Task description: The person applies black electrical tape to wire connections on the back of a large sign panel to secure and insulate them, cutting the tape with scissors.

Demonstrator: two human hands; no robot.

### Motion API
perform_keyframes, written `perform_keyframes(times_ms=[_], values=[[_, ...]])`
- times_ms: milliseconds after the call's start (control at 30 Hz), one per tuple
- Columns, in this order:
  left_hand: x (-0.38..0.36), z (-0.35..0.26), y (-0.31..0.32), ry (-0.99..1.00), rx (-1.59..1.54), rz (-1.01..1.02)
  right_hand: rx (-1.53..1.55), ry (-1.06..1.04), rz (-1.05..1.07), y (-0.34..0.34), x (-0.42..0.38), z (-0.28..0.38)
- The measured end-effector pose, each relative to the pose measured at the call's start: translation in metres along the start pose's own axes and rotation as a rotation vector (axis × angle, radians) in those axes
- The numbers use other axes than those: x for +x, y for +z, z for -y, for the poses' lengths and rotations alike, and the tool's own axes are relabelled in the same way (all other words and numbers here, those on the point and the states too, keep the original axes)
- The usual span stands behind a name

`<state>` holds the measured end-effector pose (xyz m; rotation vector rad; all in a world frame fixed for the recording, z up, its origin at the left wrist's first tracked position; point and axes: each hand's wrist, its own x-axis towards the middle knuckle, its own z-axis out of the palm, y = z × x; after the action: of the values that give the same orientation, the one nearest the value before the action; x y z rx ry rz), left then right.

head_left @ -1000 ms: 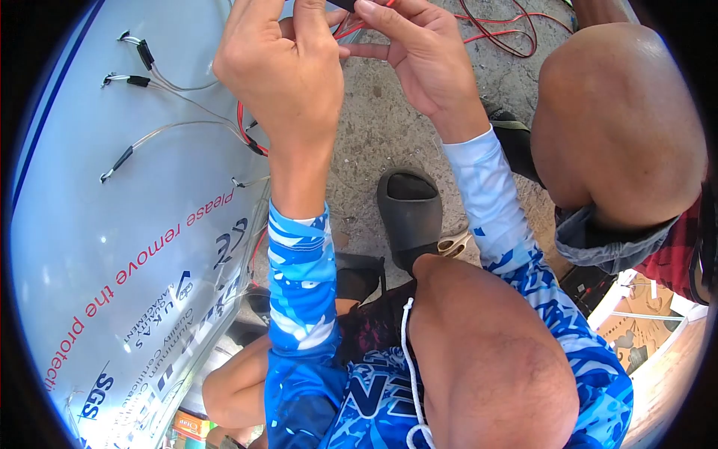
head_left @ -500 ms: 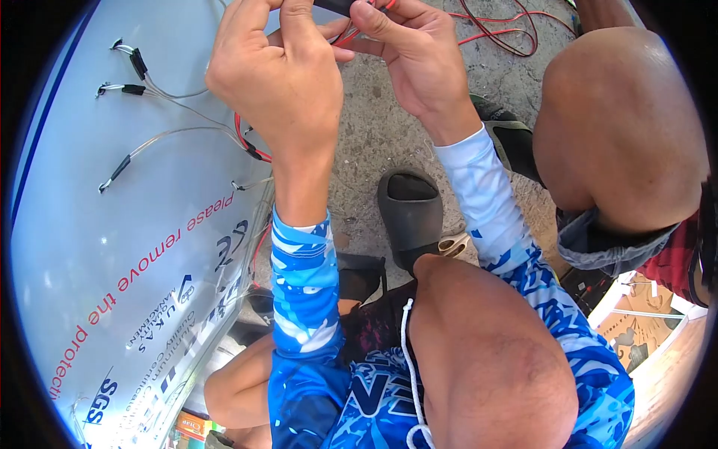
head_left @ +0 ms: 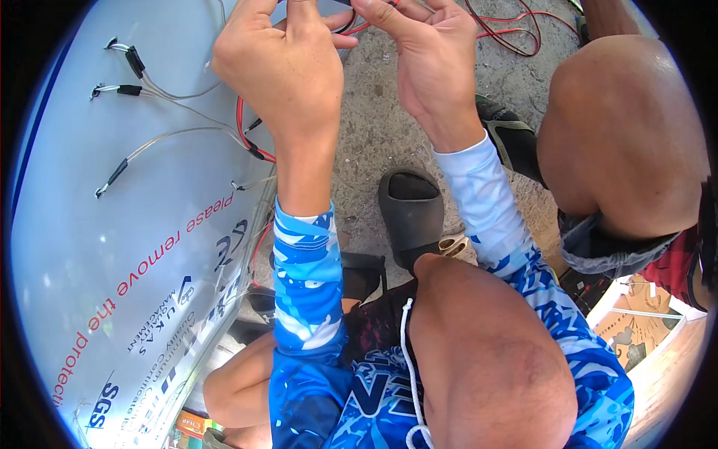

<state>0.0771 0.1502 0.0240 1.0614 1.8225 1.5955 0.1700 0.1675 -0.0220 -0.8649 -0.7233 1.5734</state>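
My left hand and my right hand meet at the top edge of the view, fingers pinched together on a thin red wire and a small dark piece that is mostly cut off by the frame. A red wire runs down from my hands onto a large sheet covered in protective film with red lettering. Several thin clear leads with black sleeved ends lie on that sheet, left of my left hand.
A dark slipper rests on the concrete ground below my hands. Another person's bare knee and shorts are at the right. More red and black wire is looped on the ground at top right. Cardboard lies at the lower right.
Both hands have shifted slightly upward and the right hand has tilted more upright; the fingers keep working the wire. The sheet and leads have not moved.
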Motion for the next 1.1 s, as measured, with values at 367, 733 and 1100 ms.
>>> perform_keyframes(times_ms=[367,733,1100], values=[[0.012,0.006,-0.001,-0.150,0.106,0.104,-0.090,0.055,-0.014,-0.011,0.004,0.000],[0.004,0.025,0.011,0.036,0.221,0.051,-0.318,0.173,0.002,-0.019,0.007,0.005],[0.022,0.014,0.002,-0.253,0.291,0.281,-0.437,-0.052,0.114,-0.023,0.010,-0.001]])
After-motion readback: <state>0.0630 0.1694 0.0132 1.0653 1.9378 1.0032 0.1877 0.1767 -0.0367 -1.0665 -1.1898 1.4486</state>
